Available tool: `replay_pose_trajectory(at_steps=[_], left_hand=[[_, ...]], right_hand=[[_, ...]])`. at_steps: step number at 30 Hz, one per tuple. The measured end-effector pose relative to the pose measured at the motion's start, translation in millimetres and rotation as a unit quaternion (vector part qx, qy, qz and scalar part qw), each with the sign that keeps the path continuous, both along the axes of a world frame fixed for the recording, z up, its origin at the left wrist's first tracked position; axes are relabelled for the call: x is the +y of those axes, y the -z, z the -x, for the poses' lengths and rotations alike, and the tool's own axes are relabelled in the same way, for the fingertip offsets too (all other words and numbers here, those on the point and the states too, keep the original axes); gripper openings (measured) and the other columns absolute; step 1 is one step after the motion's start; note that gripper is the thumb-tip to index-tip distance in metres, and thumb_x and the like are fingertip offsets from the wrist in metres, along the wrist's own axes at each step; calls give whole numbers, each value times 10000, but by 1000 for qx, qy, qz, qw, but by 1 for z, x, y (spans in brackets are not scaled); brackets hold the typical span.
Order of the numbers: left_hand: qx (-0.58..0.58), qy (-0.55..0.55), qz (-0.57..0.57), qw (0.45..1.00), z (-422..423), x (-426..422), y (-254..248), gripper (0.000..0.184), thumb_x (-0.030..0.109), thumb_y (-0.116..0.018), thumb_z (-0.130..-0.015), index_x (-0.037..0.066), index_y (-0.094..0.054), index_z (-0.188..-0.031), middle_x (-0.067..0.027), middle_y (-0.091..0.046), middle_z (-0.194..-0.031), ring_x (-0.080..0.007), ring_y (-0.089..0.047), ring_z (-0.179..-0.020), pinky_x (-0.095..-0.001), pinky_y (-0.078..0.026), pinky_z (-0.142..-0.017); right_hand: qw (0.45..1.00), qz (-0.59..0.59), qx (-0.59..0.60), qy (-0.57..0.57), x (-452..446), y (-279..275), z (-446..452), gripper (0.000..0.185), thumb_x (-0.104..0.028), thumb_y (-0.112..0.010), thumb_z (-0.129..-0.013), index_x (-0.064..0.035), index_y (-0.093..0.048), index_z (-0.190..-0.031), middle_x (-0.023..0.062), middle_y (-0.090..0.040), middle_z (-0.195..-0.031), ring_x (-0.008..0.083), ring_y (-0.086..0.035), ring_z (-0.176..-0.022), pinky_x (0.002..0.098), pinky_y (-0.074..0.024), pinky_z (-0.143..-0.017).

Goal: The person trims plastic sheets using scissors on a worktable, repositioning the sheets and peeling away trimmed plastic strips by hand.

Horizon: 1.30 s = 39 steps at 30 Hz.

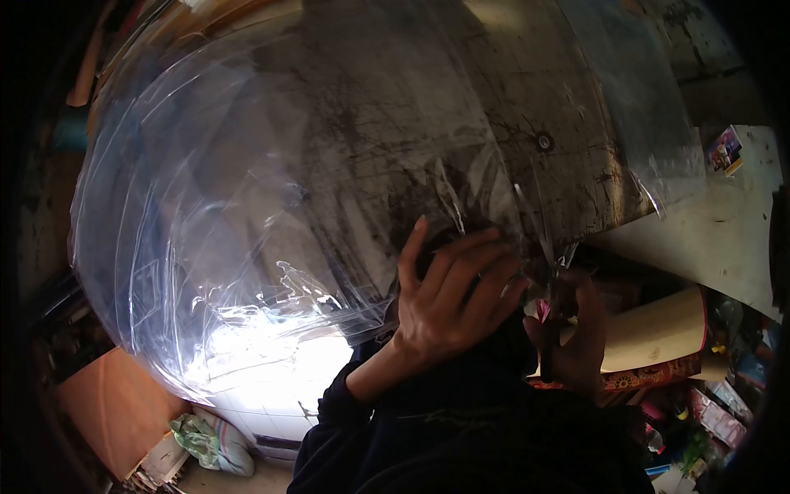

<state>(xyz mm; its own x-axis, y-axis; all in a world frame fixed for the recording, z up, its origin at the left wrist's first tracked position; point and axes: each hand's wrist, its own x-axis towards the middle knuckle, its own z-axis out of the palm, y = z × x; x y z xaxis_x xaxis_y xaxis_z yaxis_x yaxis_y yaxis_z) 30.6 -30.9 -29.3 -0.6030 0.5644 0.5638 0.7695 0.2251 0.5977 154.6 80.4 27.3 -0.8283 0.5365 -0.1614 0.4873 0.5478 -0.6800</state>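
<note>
A large sheet of clear plastic (pixel 230 181) covers the left and middle of a worn, scratched table (pixel 568 173). On its near edge lies my left hand (pixel 457 292), palm down with the fingers spread. To the right, my right hand (pixel 572 329) is closed around dark-handled scissors (pixel 547 259), whose blades point away from me beside the cut edge of the plastic. Part of the scissors' handle is hidden by my fingers and shadow. Another strip of clear plastic (pixel 646 107) hangs over the table's right side.
Rolled cream material (pixel 650 329) lies at the right, near a pale sheet (pixel 699 239) and mixed clutter. At the lower left are an orange-brown board (pixel 119 407) and a stuffed sack (pixel 230 445). Strong glare falls on the plastic's near left part.
</note>
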Motion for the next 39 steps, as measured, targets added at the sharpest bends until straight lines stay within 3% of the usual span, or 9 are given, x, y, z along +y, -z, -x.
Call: replay_pose_trajectory(at_steps=[1,10,23,29,35,37,39], left_hand=[[4,-4,-8,1000,0,0,0,250,189,-770,-644,118,-633,-841,7,-619,-852,-162,-612,-932,-489,-210,-1073],[38,-33,-24,998,-2,2,3,225,147,-764,-596,102,-631,-771,-21,-619,-836,-161,-612,-831,-478,-265,-1048],[50,-43,-32,997,-2,3,4,186,140,-751,-620,105,-629,-755,-4,-611,-799,-161,-618,-814,-476,-272,-1043],[50,-34,-20,998,-1,1,4,188,145,-751,-630,106,-632,-770,1,-604,-799,-160,-616,-829,-482,-258,-1047],[44,-23,-16,999,-1,0,3,182,141,-743,-651,109,-637,-796,-4,-628,-853,-156,-619,-882,-476,-231,-1064],[36,-18,-11,999,-1,0,2,197,140,-740,-661,111,-649,-833,-6,-640,-897,-151,-619,-906,-473,-216,-1072],[31,-17,-8,999,-1,0,0,205,138,-740,-660,112,-656,-846,-4,-643,-899,-146,-618,-909,-473,-213,-1073]], right_hand=[[999,15,-12,26,-4,5,-2,555,-108,-746,-646,-55,-434,-1102,129,-505,-983,238,-535,-823,327,-468,-629],[998,-58,-28,-4,-18,-5,2,536,-106,-730,-652,-39,-423,-1086,189,-474,-1021,326,-544,-848,368,-477,-616],[998,-50,-36,20,-22,-4,6,570,-137,-763,-636,-32,-430,-1086,187,-492,-947,305,-559,-784,366,-481,-583],[999,10,-28,20,-18,-3,3,627,-154,-791,-606,-42,-430,-1106,169,-498,-959,291,-568,-767,371,-485,-575],[995,87,-43,25,-10,-16,8,603,-126,-800,-579,-52,-472,-1080,90,-534,-865,180,-541,-747,301,-453,-582],[961,255,-86,62,-4,-18,8,561,-95,-784,-570,-55,-496,-1050,37,-522,-804,123,-505,-740,265,-428,-617],[945,300,-100,81,-4,-16,8,544,-87,-772,-577,-59,-499,-1047,20,-505,-792,110,-491,-733,260,-415,-629]])
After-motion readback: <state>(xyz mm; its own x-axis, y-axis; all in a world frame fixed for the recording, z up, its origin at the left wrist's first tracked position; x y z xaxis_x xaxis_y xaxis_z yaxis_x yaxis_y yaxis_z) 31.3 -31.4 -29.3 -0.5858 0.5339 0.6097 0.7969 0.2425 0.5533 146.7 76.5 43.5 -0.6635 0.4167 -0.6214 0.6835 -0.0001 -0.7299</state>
